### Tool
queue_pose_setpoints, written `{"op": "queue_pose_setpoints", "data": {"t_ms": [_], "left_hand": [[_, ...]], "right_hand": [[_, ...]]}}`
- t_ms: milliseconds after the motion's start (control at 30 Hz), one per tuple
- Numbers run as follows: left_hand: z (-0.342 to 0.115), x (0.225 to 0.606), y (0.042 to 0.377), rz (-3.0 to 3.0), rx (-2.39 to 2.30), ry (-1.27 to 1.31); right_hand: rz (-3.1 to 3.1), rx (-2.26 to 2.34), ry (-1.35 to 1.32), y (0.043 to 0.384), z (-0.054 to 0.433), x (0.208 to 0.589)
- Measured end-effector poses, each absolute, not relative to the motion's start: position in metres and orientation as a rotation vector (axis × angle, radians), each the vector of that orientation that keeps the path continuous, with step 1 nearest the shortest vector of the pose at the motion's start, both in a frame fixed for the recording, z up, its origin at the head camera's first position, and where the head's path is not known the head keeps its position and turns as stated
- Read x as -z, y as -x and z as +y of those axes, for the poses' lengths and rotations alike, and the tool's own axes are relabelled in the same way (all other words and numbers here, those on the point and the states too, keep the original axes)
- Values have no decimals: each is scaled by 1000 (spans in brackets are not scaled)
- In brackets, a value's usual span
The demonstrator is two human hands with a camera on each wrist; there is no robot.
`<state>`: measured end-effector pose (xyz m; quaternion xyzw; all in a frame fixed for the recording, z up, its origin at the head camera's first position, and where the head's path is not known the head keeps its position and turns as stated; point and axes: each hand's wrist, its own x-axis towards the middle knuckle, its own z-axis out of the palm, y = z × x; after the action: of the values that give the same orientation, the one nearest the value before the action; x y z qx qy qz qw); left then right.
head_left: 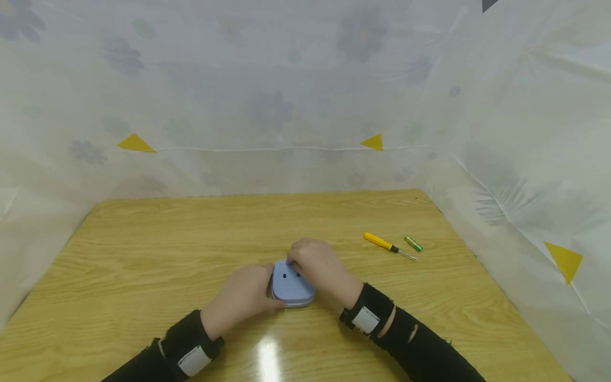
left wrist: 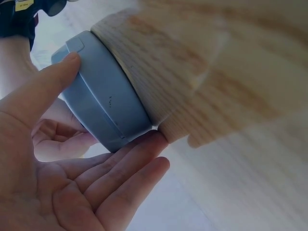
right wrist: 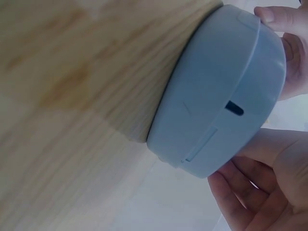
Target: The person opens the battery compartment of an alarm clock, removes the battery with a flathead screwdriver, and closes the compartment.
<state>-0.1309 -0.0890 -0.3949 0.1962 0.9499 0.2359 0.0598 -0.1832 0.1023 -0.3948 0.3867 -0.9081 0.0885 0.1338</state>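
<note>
A rounded light blue plastic case (head_left: 292,292) with two small black dots on top rests on the wooden table in front of me. My left hand (head_left: 244,291) holds its left side, the thumb at the near edge and the fingers toward the far side. At the far edge, my right hand (head_left: 319,263) grips the case with bent fingers and covers part of its top. In the right wrist view, the case's side wall (right wrist: 207,91) has a dark slot and a seam, and the right thumb and fingertips meet its corner.
A yellow-handled screwdriver (head_left: 379,241) lies on the table (head_left: 167,239) to the right of the hands. Just beyond its shaft is a green battery (head_left: 413,243). Pale flowered sheeting (head_left: 267,79) with yellow triangles hangs behind and along the sides of the table.
</note>
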Motion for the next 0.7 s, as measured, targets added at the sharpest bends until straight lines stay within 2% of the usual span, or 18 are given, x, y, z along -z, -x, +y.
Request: {"op": "queue_pose_setpoints", "data": {"t_ms": [700], "left_hand": [[-90, 397, 132, 2891, -712, -624]], "right_hand": [[-2665, -333, -1087, 179, 116, 387]]}}
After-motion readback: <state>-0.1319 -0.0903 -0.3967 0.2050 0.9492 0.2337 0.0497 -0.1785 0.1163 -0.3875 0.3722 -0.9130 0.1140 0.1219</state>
